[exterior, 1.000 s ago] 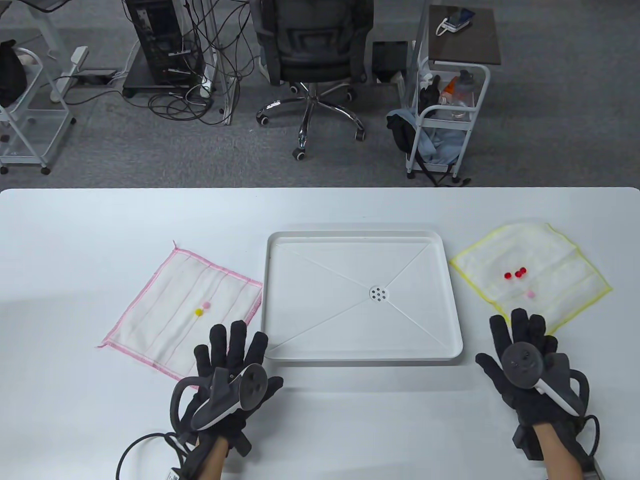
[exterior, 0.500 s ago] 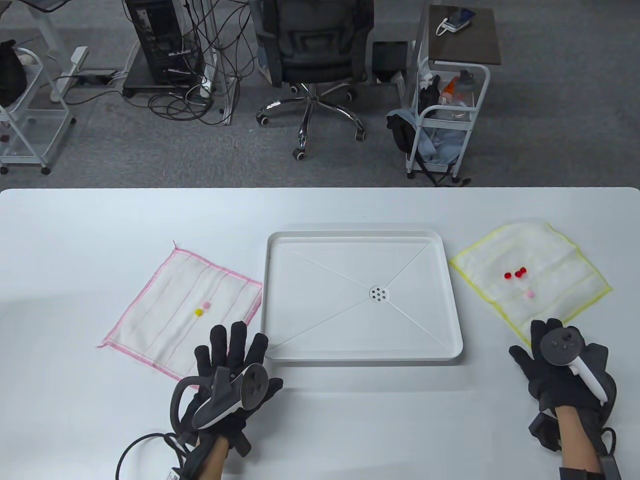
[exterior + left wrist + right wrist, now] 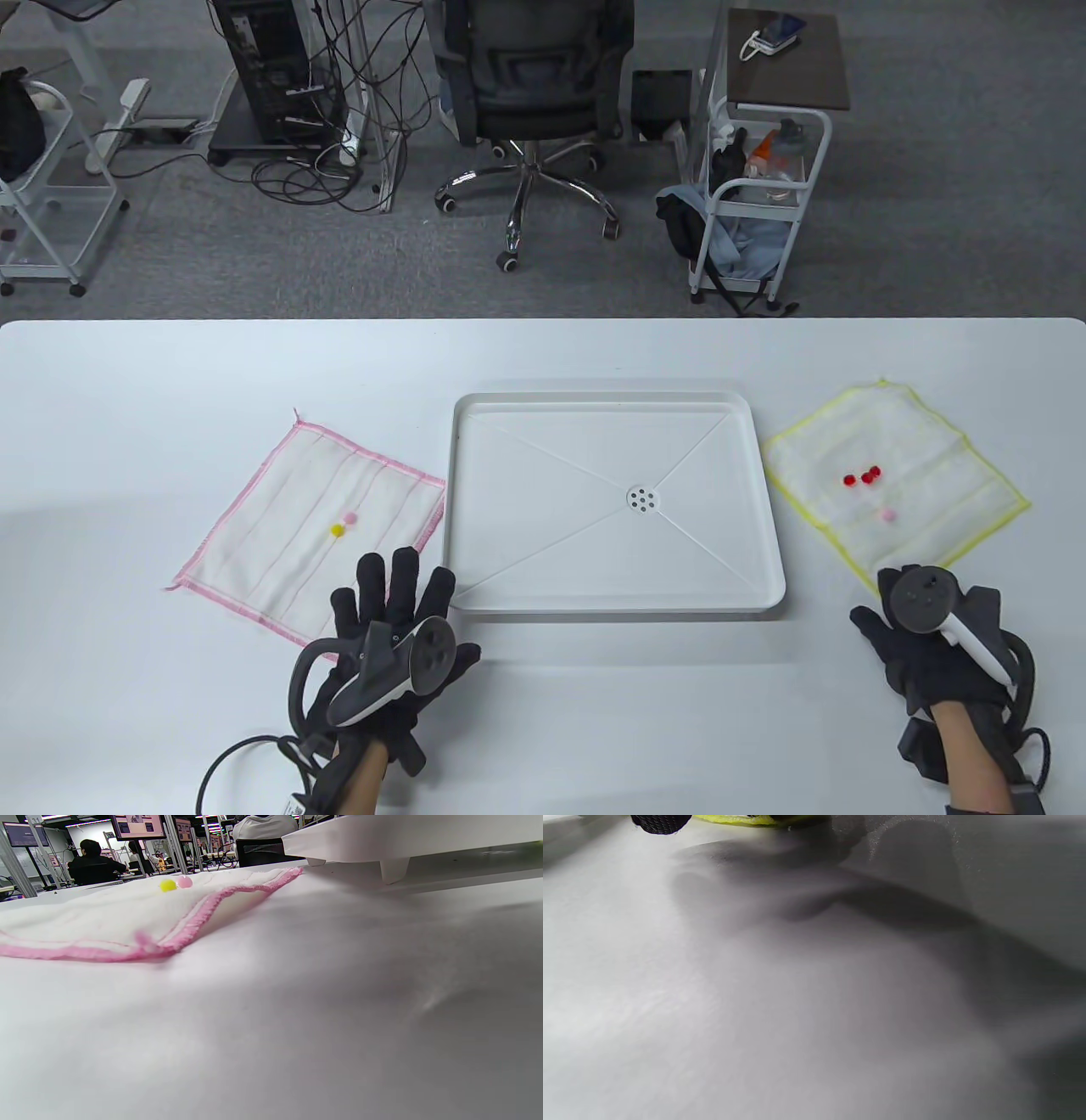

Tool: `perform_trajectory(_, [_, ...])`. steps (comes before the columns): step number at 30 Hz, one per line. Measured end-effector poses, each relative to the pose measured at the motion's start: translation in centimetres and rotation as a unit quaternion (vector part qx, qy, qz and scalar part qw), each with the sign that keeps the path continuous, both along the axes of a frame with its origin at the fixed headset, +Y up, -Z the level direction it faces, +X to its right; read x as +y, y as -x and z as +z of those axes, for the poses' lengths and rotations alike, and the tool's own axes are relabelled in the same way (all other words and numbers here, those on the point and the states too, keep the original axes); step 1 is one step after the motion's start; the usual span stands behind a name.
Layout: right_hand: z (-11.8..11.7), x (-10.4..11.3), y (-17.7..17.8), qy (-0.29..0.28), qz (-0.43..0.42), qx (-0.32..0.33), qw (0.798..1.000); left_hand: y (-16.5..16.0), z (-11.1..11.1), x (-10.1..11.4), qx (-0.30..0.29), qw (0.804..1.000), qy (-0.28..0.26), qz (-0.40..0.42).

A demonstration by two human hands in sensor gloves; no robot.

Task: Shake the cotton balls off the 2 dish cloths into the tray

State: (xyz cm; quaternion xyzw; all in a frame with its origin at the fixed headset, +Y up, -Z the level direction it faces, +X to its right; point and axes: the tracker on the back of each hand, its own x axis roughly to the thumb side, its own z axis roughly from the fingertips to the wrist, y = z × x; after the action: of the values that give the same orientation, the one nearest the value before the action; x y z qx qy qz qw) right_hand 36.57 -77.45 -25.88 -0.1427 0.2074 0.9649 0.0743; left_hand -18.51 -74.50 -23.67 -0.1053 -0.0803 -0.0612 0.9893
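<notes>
Right hand point(image 3: 933, 649) has dragged the yellow-edged dish cloth point(image 3: 899, 471) toward itself, seemingly pinching its near corner, so lift slowly or the cotton balls point(image 3: 861, 478) roll off before the tray point(image 3: 475, 424).

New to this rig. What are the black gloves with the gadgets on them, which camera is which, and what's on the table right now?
No machine here: these are a person's two hands in black sensor gloves, each with a tracker strapped to its back.

The table view looks down from above. The other two pictures come from cameras on the wrists, very low over the table.

In the middle stands a white tray with a small drain, nothing in it. To its left lies a pink-edged cloth with a yellow and a pink ball; the left wrist view shows them too. To the right lies a yellow-edged cloth with red balls and a pink one.

The left hand lies flat, fingers spread, fingertips over the pink cloth's near corner. The right hand is at the yellow cloth's near corner with fingers curled; whether it grips the edge cannot be seen.
</notes>
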Motion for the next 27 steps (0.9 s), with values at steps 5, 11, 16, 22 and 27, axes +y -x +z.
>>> perform_trajectory(5, [0.3, 0.7, 1.3, -0.024, 0.017, 0.031, 0.999, 0.0, 0.0, 0.0, -0.002, 1.000, 0.004, -0.001])
perform_trajectory(11, [0.9, 1.6, 3.0, -0.028, 0.029, 0.059, 0.997, 0.0, -0.1, -0.1, -0.003, 1.000, 0.006, -0.003])
perform_trajectory(16, [1.3, 2.1, 4.6, -0.026, 0.068, 0.085, 0.994, 0.0, -0.1, -0.2, -0.003, 1.000, 0.010, -0.004])
perform_trajectory(22, [1.9, 2.4, 6.3, -0.019, 0.072, 0.111, 0.991, 0.0, -0.1, -0.3, -0.002, 1.000, 0.010, -0.005])
perform_trajectory(27, [2.3, 2.6, 7.3, -0.017, 0.079, 0.126, 0.989, 0.0, -0.1, -0.3, -0.002, 1.000, 0.011, -0.006])
